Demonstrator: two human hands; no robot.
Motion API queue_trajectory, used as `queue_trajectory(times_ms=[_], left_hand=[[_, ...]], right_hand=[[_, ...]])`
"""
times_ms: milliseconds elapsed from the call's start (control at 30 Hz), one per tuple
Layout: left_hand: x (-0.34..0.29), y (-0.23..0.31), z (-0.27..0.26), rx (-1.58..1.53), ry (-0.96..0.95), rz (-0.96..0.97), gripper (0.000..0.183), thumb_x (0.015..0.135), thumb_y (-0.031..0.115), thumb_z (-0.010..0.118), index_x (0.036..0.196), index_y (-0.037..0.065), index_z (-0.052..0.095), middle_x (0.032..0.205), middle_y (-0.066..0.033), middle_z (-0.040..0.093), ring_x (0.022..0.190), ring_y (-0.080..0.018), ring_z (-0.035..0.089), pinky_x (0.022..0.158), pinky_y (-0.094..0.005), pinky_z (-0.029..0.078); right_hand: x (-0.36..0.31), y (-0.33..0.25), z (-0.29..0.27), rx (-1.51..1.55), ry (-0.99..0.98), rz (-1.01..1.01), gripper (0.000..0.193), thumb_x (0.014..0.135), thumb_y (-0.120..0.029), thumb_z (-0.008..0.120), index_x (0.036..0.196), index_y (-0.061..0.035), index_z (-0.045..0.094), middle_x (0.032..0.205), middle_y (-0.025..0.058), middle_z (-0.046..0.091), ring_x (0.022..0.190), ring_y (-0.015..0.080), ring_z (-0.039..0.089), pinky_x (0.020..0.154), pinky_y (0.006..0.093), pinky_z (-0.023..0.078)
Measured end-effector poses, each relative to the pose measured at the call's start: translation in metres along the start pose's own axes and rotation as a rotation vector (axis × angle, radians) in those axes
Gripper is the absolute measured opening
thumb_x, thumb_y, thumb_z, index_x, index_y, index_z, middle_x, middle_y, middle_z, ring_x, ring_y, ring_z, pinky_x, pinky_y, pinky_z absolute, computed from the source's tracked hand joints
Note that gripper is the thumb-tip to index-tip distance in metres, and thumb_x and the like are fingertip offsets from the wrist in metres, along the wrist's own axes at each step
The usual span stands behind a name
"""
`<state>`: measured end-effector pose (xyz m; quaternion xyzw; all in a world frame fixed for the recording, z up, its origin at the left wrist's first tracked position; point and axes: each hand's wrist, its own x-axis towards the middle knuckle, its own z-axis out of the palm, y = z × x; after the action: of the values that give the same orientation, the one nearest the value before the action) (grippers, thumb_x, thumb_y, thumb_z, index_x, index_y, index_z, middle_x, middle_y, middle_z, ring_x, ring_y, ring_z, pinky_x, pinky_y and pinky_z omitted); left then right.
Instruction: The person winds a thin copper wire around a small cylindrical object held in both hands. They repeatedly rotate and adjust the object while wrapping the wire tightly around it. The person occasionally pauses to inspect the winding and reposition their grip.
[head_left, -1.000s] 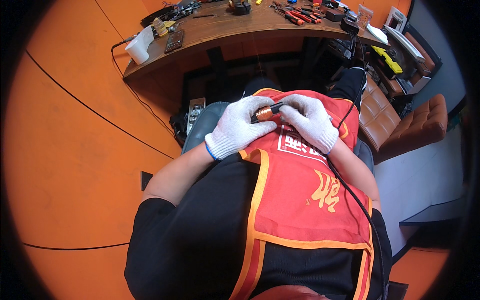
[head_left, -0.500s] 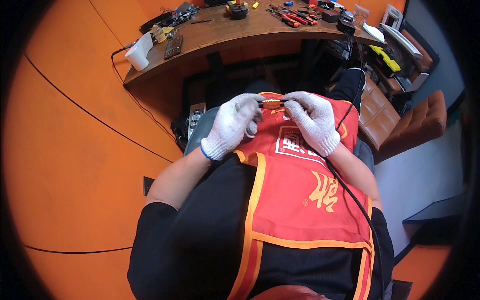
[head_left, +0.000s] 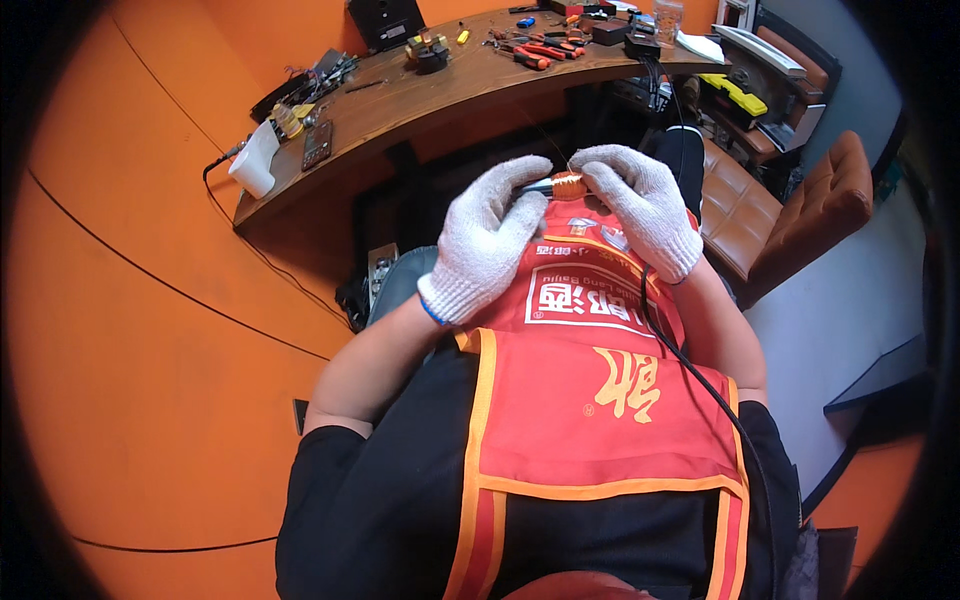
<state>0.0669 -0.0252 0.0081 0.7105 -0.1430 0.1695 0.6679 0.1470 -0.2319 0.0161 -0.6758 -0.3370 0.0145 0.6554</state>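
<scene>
Above my lap I hold a small coil of copper wire (head_left: 568, 187) wound on a dark, shiny core (head_left: 540, 187). My left hand (head_left: 490, 235), in a white knit glove with a blue cuff edge, grips the core's left end between thumb and fingers. My right hand (head_left: 645, 210), gloved in the same white knit, has its fingers closed at the coil's right end. A thin strand of wire rises from beside the right fingertips toward the table. The red apron (head_left: 580, 390) with yellow trim lies under both hands.
Ahead stands a curved wooden table (head_left: 400, 95) bearing red-handled pliers (head_left: 535, 55), a phone (head_left: 317, 145), a white paper roll (head_left: 255, 165) and a dark winding-like part (head_left: 430, 55). A black cable (head_left: 690, 365) crosses my apron. To the right is a brown padded chair (head_left: 800, 215).
Both hands have come slightly up with the coil, and the left fingers now wrap the core. The coil has tilted a little. The whole view has shifted, with the table moving left.
</scene>
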Motion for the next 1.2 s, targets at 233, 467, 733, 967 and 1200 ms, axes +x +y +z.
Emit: queue_trajectory(times_ms=[233, 467, 733, 967, 1200], left_hand=[[-0.011, -0.026, 0.001, -0.301, 0.021, -0.246, 0.033, 0.116, 0.023, 0.051, 0.137, 0.000, 0.061, 0.098, -0.0068, 0.072, 0.076, -0.0095, 0.065, 0.070, -0.0247, 0.056], [-0.013, -0.041, 0.001, -0.172, -0.093, -0.248, 0.035, 0.112, 0.015, 0.056, 0.142, -0.002, 0.061, 0.110, -0.0081, 0.073, 0.089, -0.0096, 0.070, 0.080, -0.0257, 0.060], [-0.023, -0.037, -0.020, -0.202, -0.098, -0.359, 0.034, 0.112, 0.016, 0.056, 0.141, -0.001, 0.063, 0.098, -0.0052, 0.071, 0.079, -0.0084, 0.067, 0.073, -0.0234, 0.058], [-0.026, -0.037, -0.018, -0.037, 0.029, -0.160, 0.035, 0.109, 0.013, 0.062, 0.140, -0.002, 0.064, 0.112, -0.0082, 0.074, 0.083, -0.0078, 0.068, 0.075, -0.0233, 0.057], [-0.024, -0.041, -0.021, -0.160, -0.001, -0.298, 0.032, 0.111, 0.018, 0.059, 0.137, -0.001, 0.064, 0.102, -0.0052, 0.073, 0.080, -0.0075, 0.067, 0.073, -0.0234, 0.057]], right_hand=[[0.002, 0.013, -0.002, -0.196, -0.103, -0.058, 0.026, 0.107, -0.021, 0.066, 0.119, 0.0016, 0.072, 0.099, 0.0059, 0.074, 0.089, 0.0112, 0.067, 0.081, 0.0269, 0.056], [-0.026, 0.017, 0.008, 0.140, 0.038, 0.329, 0.031, 0.114, -0.027, 0.054, 0.124, -0.0011, 0.069, 0.088, 0.0011, 0.066, 0.071, 0.0061, 0.055, 0.064, 0.0212, 0.045], [-0.025, 0.024, 0.039, 0.131, 0.169, 0.241, 0.031, 0.111, -0.025, 0.061, 0.126, 0.0015, 0.068, 0.094, 0.0033, 0.067, 0.078, 0.0076, 0.058, 0.069, 0.0220, 0.048], [-0.002, 0.017, 0.034, 0.120, -0.028, 0.335, 0.036, 0.113, -0.033, 0.057, 0.115, 0.0012, 0.070, 0.077, -0.0002, 0.061, 0.060, 0.0041, 0.048, 0.055, 0.0204, 0.037], [-0.009, 0.033, 0.050, 0.065, 0.095, 0.153, 0.032, 0.111, -0.028, 0.060, 0.124, 0.0005, 0.069, 0.087, 0.0006, 0.066, 0.072, 0.0053, 0.054, 0.063, 0.0204, 0.043]])
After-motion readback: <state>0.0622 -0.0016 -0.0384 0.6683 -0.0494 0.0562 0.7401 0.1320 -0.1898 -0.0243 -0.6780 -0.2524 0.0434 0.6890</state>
